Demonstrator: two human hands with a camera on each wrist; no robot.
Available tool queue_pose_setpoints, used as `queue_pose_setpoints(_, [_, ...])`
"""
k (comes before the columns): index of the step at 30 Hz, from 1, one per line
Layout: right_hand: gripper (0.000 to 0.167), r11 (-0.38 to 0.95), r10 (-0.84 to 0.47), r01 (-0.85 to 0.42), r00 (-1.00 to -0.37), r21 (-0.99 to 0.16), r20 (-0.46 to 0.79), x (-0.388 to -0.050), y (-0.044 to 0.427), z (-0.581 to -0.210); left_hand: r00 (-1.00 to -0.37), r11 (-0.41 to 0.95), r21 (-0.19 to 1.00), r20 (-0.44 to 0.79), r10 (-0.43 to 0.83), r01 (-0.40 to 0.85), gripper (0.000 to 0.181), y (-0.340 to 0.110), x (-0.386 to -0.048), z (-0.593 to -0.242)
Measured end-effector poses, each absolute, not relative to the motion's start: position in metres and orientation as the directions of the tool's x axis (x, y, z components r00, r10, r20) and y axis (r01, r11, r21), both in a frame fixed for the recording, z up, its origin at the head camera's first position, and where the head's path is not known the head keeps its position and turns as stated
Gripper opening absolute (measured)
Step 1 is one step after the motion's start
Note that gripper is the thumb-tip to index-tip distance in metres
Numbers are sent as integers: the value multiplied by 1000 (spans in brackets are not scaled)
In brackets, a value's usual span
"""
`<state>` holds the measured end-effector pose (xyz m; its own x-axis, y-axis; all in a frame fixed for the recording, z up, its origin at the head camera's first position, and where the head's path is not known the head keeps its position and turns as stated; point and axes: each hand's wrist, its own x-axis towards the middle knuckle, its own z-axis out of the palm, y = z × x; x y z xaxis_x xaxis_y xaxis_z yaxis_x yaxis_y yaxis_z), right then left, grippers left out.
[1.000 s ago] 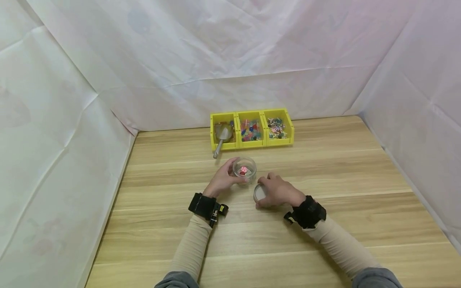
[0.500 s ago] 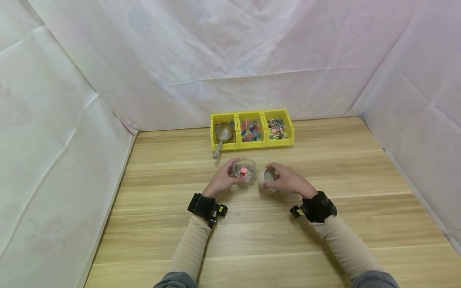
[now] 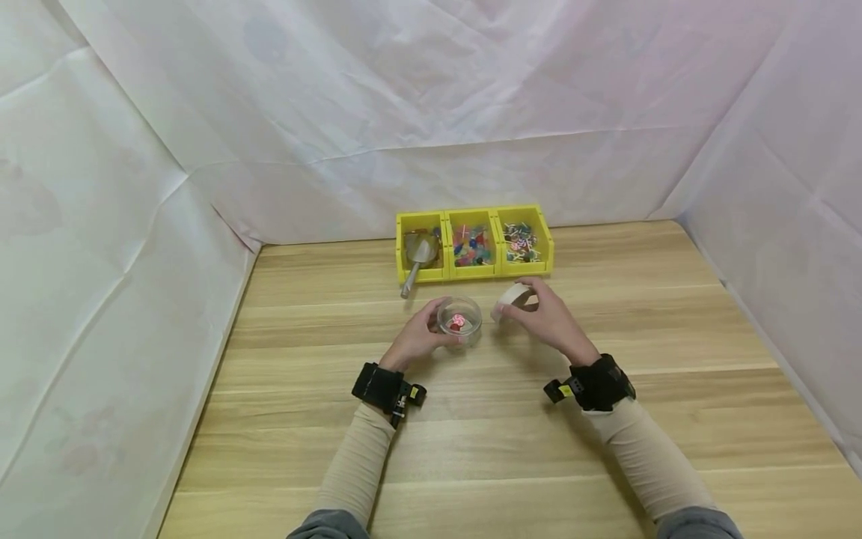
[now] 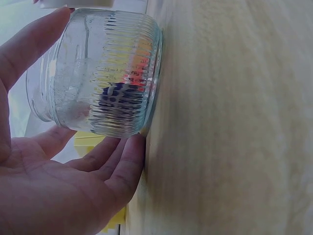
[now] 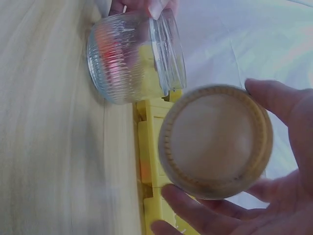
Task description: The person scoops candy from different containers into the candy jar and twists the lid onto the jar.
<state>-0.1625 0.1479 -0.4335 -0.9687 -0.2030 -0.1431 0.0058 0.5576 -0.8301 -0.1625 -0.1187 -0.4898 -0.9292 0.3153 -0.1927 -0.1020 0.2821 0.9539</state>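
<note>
A ribbed clear glass jar (image 3: 460,320) stands upright on the wooden table, with red and pink-white candies inside. My left hand (image 3: 416,338) grips its left side, thumb on the near side, as the left wrist view of the jar (image 4: 100,73) shows. To the right of the jar, my right hand (image 3: 548,320) holds a round pale lid (image 3: 513,298) by its edge, tilted and raised off the table. The right wrist view shows the lid's hollow inside (image 5: 215,139), pinched between thumb and fingers, apart from the jar's threaded mouth.
Behind the hands stands a yellow three-part bin (image 3: 474,274) with small colourful pieces. A metal scoop (image 3: 419,258) lies in its left compartment, handle over the front edge. White cloth (image 3: 438,97) hangs behind and at both sides of the table (image 3: 471,464).
My right hand has picked up the lid from beside the jar, moving it away from me and to the right while tilting it. The left hand stays on the jar.
</note>
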Motion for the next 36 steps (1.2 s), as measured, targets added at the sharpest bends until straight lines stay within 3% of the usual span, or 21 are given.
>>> queue_pose_setpoints(7, [86, 507, -146, 5, -985, -862, -91, -165, 142, -433, -924, 259, 959, -197, 328, -113, 86, -119, -164, -493])
queue_pose_setpoints(17, [66, 332, -214, -6, -974, -943, -69, -165, 124, -438, -922, 261, 958, -200, 331, -114, 86, -119, -166, -492])
queue_pose_setpoints(31, [46, 364, -301, -176, -952, -915, 64, -162, 103, -448, -921, 245, 962, -202, 334, -123, 86, -119, -166, -489])
queue_pose_setpoints(36, [47, 358, -328, -207, -941, -910, 85, -163, 99, -456, -918, 236, 964, -203, 339, -126, 85, -120, -166, -491])
